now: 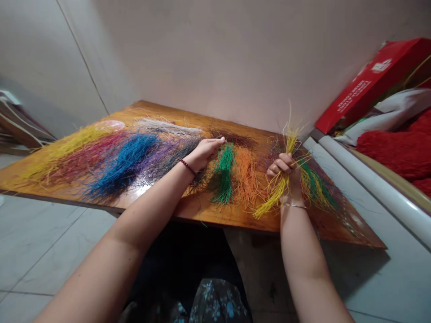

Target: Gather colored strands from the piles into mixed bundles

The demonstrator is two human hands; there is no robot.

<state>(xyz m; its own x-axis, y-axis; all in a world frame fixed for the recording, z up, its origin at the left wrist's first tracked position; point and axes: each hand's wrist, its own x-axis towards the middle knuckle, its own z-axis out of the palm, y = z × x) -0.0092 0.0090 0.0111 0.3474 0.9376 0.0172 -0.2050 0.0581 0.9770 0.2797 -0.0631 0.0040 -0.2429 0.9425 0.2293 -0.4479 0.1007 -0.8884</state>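
Note:
My right hand (287, 169) is wrapped around a bundle of yellow strands (276, 194), held over the right part of the wooden table. The strands stick out above the fist and hang down below it. My left hand (207, 151) is closed, its fingertips pressed together just beyond the upper end of a green strand bundle (225, 172). Whatever those fingertips pinch is too small to make out. Between my hands, an orange strand bundle (245, 172) lies next to the green one. Beside my right wrist is a mixed green and yellow bundle (316, 184).
On the wooden table (191, 214) lie yellow (67, 148), red (87, 154), blue (126, 163), purple, black and white strand piles. A wall (215, 58) stands behind. At right are a red box (373, 80) and a pile of red material (397, 146).

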